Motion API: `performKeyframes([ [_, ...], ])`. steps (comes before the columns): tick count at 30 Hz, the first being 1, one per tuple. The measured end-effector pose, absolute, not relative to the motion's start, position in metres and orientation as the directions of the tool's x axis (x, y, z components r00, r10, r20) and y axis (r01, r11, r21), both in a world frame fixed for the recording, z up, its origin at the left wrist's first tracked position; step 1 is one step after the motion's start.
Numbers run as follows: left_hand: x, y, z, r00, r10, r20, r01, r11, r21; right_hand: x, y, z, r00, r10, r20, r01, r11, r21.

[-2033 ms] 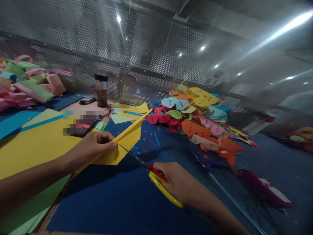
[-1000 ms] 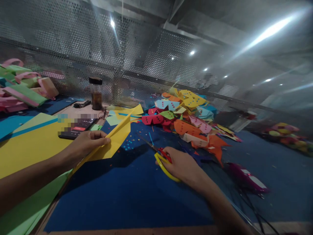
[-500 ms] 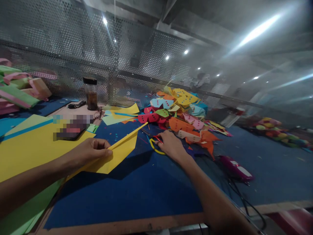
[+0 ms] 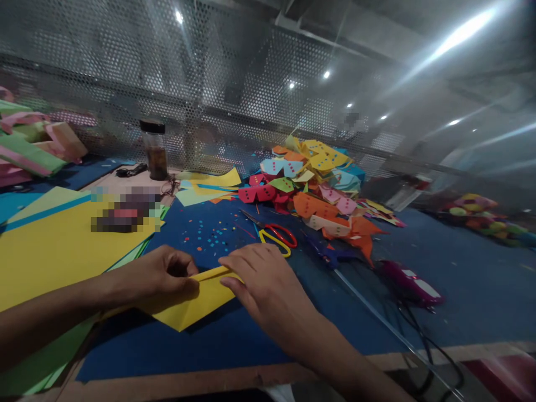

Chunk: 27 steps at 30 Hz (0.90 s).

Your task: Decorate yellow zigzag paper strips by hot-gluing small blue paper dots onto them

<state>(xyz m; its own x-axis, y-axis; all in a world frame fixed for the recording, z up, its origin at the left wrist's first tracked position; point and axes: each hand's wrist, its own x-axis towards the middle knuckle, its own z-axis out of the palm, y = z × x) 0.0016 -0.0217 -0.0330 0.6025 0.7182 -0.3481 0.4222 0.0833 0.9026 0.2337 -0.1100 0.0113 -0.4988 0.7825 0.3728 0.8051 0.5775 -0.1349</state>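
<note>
Yellow paper (image 4: 186,312), far edge folded, spanning left grip (image 4: 161,276) to right grip (image 4: 263,279)

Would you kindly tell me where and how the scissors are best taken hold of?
Probably by the red and yellow handle loops, coming from the near right side with the right hand. The scissors lie on the blue surface with their loops toward the near right and blades pointing away to the left, so this grip should stay clear of the tips.
</note>
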Motion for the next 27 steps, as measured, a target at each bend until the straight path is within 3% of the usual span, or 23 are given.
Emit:
performKeyframes([
  [6, 0.001, -0.019, -0.038, 0.648, 0.684, -0.336, 0.448, 0.015, 0.894, 0.233, -0.102, -0.001, -0.405, 0.876, 0.261, 0.845, 0.468, -0.260],
  [12, -0.001, -0.018, -0.031, 0.728, 0.676, -0.110, 0.381, -0.266, 0.885, 0.237, -0.097, -0.001, -0.330, 0.922, 0.201, 0.840, 0.384, -0.384],
  [20, -0.004, -0.016, -0.043, 0.667, 0.729, -0.156, 0.349, -0.120, 0.929, 0.238, -0.094, -0.004, -0.315, 0.938, 0.144, 0.842, 0.347, -0.413],
  [23, -0.002, -0.015, -0.045, 0.665, 0.734, -0.141, 0.327, -0.116, 0.938, 0.239, -0.096, -0.007, -0.339, 0.917, 0.211, 0.829, 0.397, -0.394],
  [27, -0.001, -0.014, -0.043, 0.655, 0.747, -0.118, 0.302, -0.115, 0.946, 0.239, -0.108, -0.005, -0.378, 0.820, 0.430, 0.799, 0.524, -0.295],
])
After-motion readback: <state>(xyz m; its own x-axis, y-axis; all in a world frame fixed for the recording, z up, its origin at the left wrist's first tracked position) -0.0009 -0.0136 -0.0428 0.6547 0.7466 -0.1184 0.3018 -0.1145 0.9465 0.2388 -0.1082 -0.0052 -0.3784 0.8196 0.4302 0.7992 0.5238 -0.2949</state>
